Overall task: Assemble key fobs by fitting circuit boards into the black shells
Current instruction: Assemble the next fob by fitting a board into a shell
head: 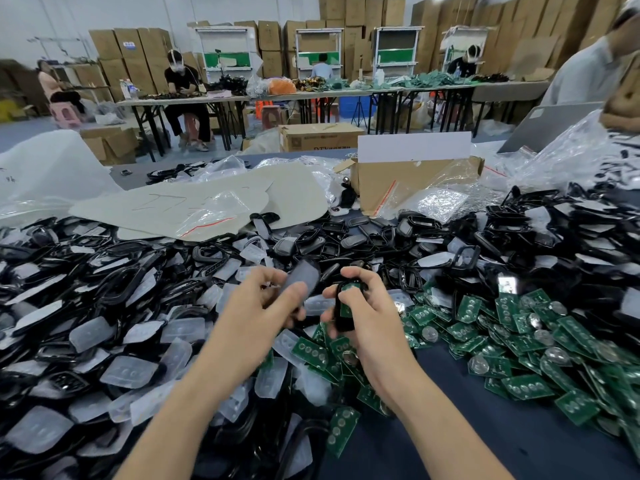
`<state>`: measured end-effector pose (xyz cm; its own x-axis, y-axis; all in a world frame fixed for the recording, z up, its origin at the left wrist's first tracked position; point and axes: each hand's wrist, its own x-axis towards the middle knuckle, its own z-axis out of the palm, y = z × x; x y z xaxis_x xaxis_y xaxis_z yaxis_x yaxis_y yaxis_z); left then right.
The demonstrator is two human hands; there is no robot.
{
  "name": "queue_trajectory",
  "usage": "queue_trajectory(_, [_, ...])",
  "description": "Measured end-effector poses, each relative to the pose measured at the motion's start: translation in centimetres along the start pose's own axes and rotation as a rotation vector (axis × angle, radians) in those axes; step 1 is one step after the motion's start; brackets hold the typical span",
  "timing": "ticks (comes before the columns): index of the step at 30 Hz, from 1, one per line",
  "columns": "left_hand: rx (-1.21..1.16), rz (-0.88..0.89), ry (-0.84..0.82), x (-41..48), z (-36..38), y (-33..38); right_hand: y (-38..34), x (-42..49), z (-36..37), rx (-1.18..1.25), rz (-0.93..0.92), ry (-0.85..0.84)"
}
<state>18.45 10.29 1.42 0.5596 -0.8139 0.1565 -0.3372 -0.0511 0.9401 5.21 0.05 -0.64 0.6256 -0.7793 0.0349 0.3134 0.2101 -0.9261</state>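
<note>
The likeliest slip from here is the small green circuit board [346, 306] sitting crooked in the black plastic key-fob shell [343, 323]. If I close the fob while one edge of the board rides on the shell's rim, it could jam or bend. The flat dark grey oblong cover piece [304, 277] is blurred, so I can't tell which way it faces, and bringing it across the wrong way round would spoil the fit. Either part could also drop into the clutter below and get lost among its look-alikes. My right hand [370, 313] is curled round the shell and holds it nearly upright, with the thumb on the near side and the fingers wrapped over the top, just above the near edge of the loose pile of green boards [512, 341]. My left hand [266, 306] pinches the grey piece between thumb and fingers, tilted up and away, close beside the right hand but not touching it. Both forearms reach in from the lower edge over the heap of empty black shells [346, 233], the translucent rubber button pads [131, 370] and the dark blue table [450, 410].
</note>
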Motion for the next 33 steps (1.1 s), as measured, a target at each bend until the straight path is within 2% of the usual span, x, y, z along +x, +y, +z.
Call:
queue_trajectory(3, [-0.153, -0.008, -0.027, -0.7, 2.3, 0.1, -0.2, -0.2, -0.1, -0.042, 0.035, -0.048])
queue_trajectory(6, [-0.197, 0.019, -0.031, -0.9, 3.0, 0.0, -0.5, -0.5, 0.0, -0.120, -0.020, -0.126])
queue_trajectory(9, [-0.204, 0.032, -0.031, -1.1, 2.9, -0.1, -0.6, -0.7, 0.1, -0.189, -0.122, -0.151])
queue_trajectory(12, [-0.136, 0.052, -0.010, -1.5, 2.9, -0.2, -0.5, -0.8, 0.1, -0.235, -0.146, -0.138])
queue_trajectory(20, [-0.129, 0.159, 0.133, -2.1, 3.8, 0.1, -0.3, -0.8, 0.4, -0.151, -0.116, -0.118])
queue_trajectory(27, [-0.305, 0.119, 0.176, -2.2, 4.2, 0.1, -0.3, -1.2, 1.0, -0.117, -0.065, -0.192])
queue_trajectory(33, [-0.326, 0.116, 0.198, -2.3, 4.3, 0.0, -0.4, -1.3, 1.0, -0.182, -0.096, -0.158])
